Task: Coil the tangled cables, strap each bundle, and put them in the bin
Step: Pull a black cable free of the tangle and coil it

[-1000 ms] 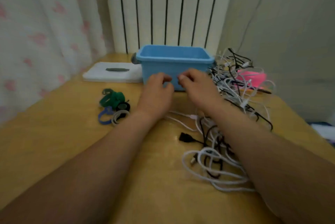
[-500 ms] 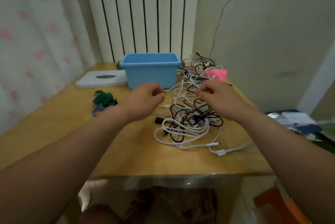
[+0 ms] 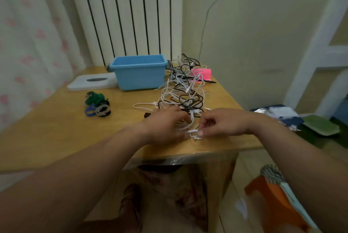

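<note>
Hands low at the near table edge: the right hand point(image 3: 224, 123) has thumb and forefinger pinched on the plug end of a white cable point(image 3: 193, 131). The left hand point(image 3: 165, 126) is in among the same strands, too blurred to say whether its fingers grip or merely press. Beyond them the tangle of black and white cables point(image 3: 185, 91) sprawls over the wooden table point(image 3: 56, 129), up beside the blue bin point(image 3: 139, 74). The straps point(image 3: 98, 105) sit heaped well to the left. The danger? A hard tug on that one end likely cinches the knots tighter, or drags the whole heap over the edge. Loose loops could also snag the pink object point(image 3: 203, 72) at the back.
</note>
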Demonstrator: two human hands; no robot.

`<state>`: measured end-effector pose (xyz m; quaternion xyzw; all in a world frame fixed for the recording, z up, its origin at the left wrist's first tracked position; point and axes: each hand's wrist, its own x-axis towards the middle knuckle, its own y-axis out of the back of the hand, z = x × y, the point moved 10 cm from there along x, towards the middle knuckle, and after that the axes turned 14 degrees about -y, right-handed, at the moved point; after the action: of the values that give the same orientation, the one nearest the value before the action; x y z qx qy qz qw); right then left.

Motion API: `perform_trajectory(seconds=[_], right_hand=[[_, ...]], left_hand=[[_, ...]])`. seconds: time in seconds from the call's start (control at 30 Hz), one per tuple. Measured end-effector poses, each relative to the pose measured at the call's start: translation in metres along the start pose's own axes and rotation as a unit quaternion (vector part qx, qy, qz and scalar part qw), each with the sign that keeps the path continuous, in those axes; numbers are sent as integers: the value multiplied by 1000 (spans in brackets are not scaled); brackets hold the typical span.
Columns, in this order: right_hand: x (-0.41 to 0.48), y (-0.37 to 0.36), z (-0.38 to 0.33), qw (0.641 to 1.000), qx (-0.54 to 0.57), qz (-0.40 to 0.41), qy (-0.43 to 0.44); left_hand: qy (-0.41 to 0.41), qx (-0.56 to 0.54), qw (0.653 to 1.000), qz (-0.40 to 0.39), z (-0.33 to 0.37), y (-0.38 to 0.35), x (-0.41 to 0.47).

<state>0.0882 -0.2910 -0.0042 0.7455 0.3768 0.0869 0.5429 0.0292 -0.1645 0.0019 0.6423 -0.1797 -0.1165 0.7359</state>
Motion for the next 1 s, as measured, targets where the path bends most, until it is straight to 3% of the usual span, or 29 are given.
perform_trajectory(seconds=[0.07, 0.17, 0.27, 0.37, 0.5, 0.57, 0.73, 0.87, 1.0], right_hand=[[-1, 7, 4, 999, 21, 41, -6], [9, 35, 12, 982, 86, 164, -23], [24, 59, 6, 963, 106, 249, -16], [46, 62, -21, 968, 34, 247, 15], [76, 38, -40, 975, -138, 171, 8], [78, 42, -43, 973, -139, 182, 22], [73, 79, -43, 970, 14, 239, 52], [83, 117, -46, 933, 221, 282, 44], [114, 120, -74, 891, 387, 228, 67]], left_hand=[[7, -45, 999, 19, -2, 6, -4], [70, -116, 984, 113, -25, 31, -13], [132, -101, 971, 172, -52, 51, -19], [122, -70, 978, 155, -57, 58, -4], [116, -36, 991, 58, -58, 38, 22], [109, -36, 993, 28, -61, 26, 26], [87, -164, 975, 123, -82, 31, 19], [96, -244, 934, 241, -108, 67, 13], [92, -356, 876, 312, -129, 82, 12]])
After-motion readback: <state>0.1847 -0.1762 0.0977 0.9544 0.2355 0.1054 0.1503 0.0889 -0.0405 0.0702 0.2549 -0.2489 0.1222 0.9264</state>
